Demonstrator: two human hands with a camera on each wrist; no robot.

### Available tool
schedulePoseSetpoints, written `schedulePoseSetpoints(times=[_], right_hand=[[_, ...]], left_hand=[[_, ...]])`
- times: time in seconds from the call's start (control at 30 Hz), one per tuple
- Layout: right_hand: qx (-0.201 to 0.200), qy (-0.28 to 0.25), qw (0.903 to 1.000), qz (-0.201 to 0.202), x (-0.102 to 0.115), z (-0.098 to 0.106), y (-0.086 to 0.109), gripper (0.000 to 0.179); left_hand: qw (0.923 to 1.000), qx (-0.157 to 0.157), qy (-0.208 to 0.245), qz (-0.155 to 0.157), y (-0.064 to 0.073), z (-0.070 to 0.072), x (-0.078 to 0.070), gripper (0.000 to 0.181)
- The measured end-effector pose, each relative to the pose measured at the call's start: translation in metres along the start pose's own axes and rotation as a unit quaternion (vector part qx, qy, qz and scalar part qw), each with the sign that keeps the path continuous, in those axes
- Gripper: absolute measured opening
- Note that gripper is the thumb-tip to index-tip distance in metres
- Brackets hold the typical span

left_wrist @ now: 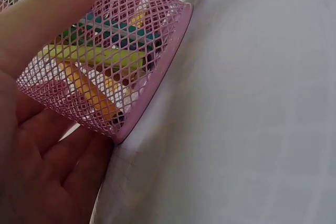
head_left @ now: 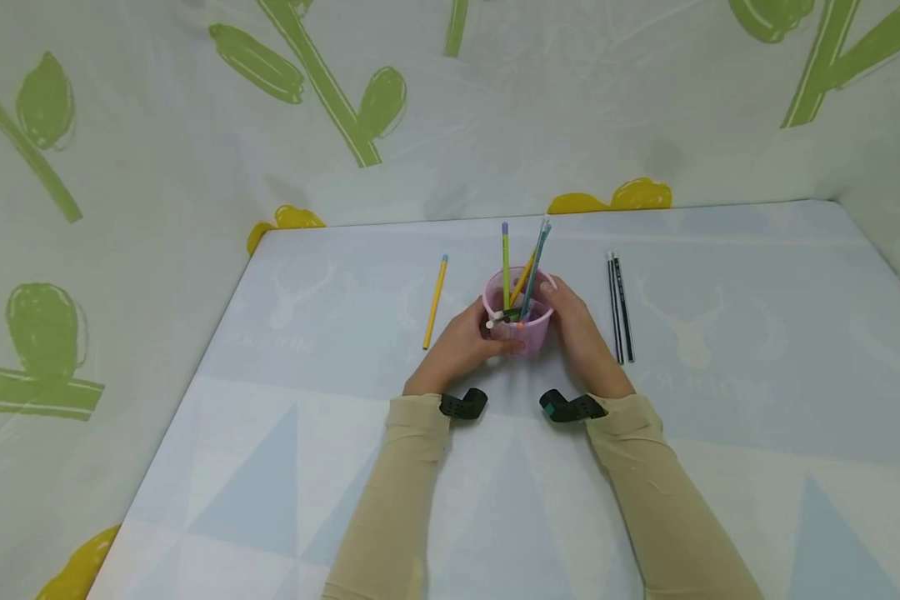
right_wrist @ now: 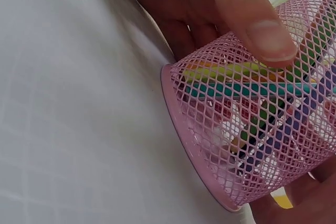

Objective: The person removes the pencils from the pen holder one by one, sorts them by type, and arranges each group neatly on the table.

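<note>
Both hands hold a pink mesh pencil cup (head_left: 535,340) between them near the middle of the table. My left hand (head_left: 459,348) grips its left side, the thumb laid across the front mesh. My right hand (head_left: 579,335) is curled round the right side, thumb up by the rim. Several pencils stand in the cup, among them a yellow-green pencil (head_left: 506,258) and a teal pencil (head_left: 537,262); dark ones with white ends lean toward the left rim. Through the mesh (right_wrist: 252,124) in the right wrist view, pencil ends show near the base. The cup's base (left_wrist: 157,80) is right at the tabletop.
A yellow pencil (head_left: 436,302) with a blue end lies left of the cup. To the right, two black pencils (head_left: 619,308) lie side by side. A patterned cloth covers the table (head_left: 330,333), and a wall hanging with green leaves (head_left: 258,62) rises behind its far edge.
</note>
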State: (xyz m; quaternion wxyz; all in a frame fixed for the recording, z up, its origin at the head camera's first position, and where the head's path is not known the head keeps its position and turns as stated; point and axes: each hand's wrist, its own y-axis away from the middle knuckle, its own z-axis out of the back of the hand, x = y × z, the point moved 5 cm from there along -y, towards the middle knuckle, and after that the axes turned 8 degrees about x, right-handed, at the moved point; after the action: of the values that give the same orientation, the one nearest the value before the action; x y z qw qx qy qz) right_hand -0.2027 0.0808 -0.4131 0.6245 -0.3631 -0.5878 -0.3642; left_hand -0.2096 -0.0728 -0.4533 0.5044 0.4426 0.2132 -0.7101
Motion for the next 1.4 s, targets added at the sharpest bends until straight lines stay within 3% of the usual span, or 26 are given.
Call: schedulePoseSetpoints(times=[0.3, 0.53, 0.73, 0.9, 1.03, 1.23, 1.33, 1.4], right_hand=[[-0.009, -0.004, 0.9999, 0.014, 0.002, 0.002, -0.001, 0.045], [-0.073, 0.014, 0.9972, 0.001, -0.010, 0.014, -0.008, 0.041], [-0.059, 0.028, 0.9979, -0.003, -0.017, 0.018, -0.006, 0.047], [-0.048, 0.035, 0.9982, -0.011, -0.019, 0.019, 0.000, 0.050], [-0.045, 0.019, 0.9988, 0.004, -0.015, 0.020, -0.001, 0.048], [-0.042, 0.026, 0.9987, 0.004, -0.012, 0.021, -0.002, 0.047], [-0.048, 0.033, 0.9983, 0.003, -0.013, 0.022, -0.001, 0.046], [-0.051, 0.037, 0.9980, 0.006, -0.013, 0.024, -0.001, 0.045]], left_hand=[[1.0000, 0.002, -0.007, 0.001, -0.002, -0.001, -0.001, 0.085], [0.9994, 0.014, 0.032, 0.007, -0.004, 0.000, -0.004, 0.077], [0.9942, 0.025, 0.104, 0.000, 0.005, 0.002, -0.027, 0.076], [0.9927, 0.029, 0.114, -0.028, 0.012, 0.005, -0.044, 0.080], [0.9910, 0.005, 0.118, -0.062, 0.009, 0.009, -0.049, 0.080], [0.9921, -0.049, 0.082, -0.081, 0.000, 0.007, -0.042, 0.084], [0.9908, -0.084, 0.017, -0.105, 0.000, 0.008, -0.046, 0.079], [0.9857, -0.109, -0.038, -0.123, 0.001, 0.010, -0.050, 0.074]])
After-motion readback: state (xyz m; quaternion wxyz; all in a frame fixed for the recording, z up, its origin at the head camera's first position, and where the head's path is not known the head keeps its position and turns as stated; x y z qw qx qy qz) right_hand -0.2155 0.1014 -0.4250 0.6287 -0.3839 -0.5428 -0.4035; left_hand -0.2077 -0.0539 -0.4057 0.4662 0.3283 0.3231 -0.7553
